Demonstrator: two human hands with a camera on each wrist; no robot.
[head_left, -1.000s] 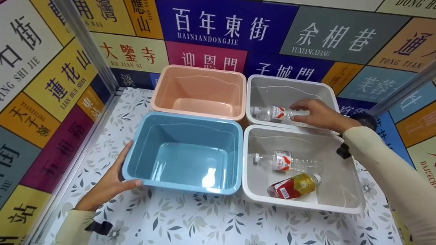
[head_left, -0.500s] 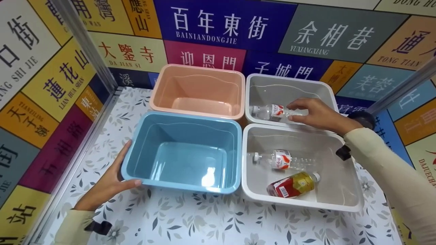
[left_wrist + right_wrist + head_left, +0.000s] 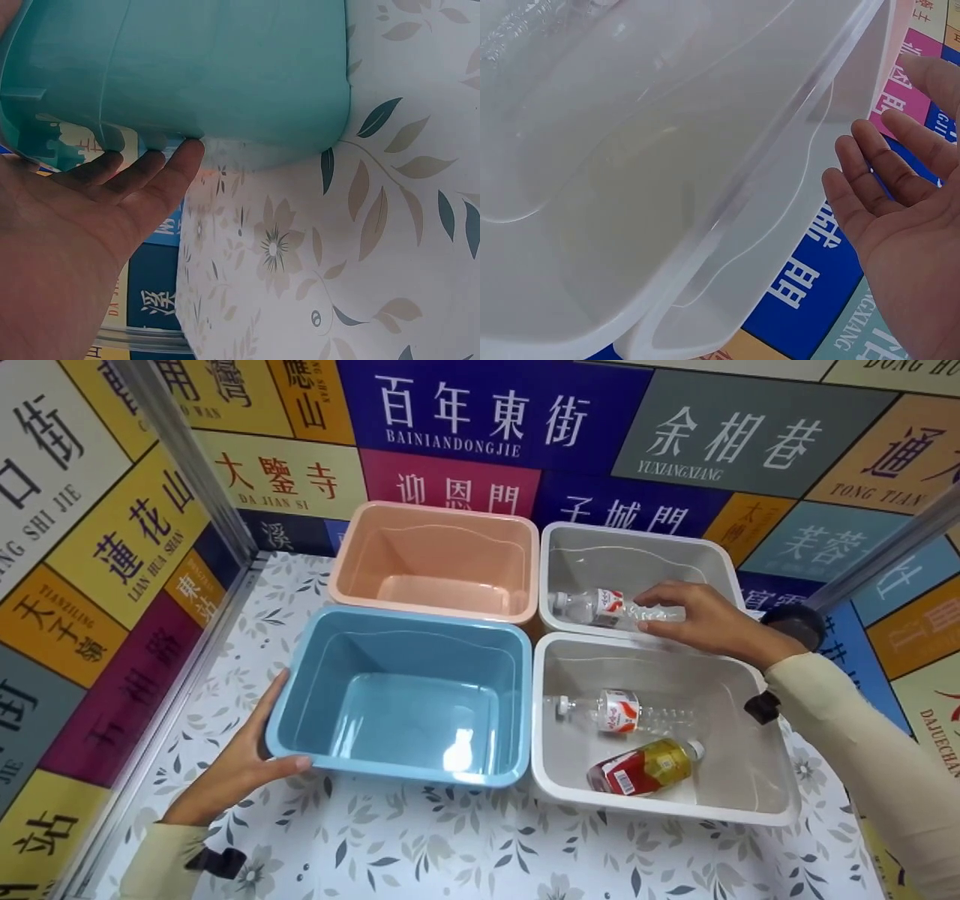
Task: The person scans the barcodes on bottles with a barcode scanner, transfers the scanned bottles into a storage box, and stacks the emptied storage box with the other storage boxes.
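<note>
My left hand [image 3: 232, 769] rests its straight fingers along the left side of the blue bin [image 3: 405, 775], its thumb at the front-left corner. In the left wrist view its fingertips touch the bin's outer wall. My right hand [image 3: 697, 615] hovers over the back grey-white bin [image 3: 637, 532], fingers and thumb spread around the base end of a clear plastic bottle [image 3: 609, 604] with a red-and-white label. The right wrist view shows the fingers [image 3: 885, 161] apart and holding nothing. The front grey-white bin [image 3: 667, 808] holds a similar clear bottle [image 3: 619, 711] and a red-and-yellow drink bottle [image 3: 641, 769].
A pink bin [image 3: 442, 511] stands behind the blue one, against the grey-white bins. All the bins sit on a table [image 3: 450, 847] with a leaf-patterned cover. Colourful sign-patterned panels [image 3: 487, 412] rise behind and to the left, with metal posts [image 3: 202, 465] at the corners.
My right hand dipped slightly toward the bottle in the back bin, then shifted a little right; more of the bottle's base shows. My left hand stays on the blue bin.
</note>
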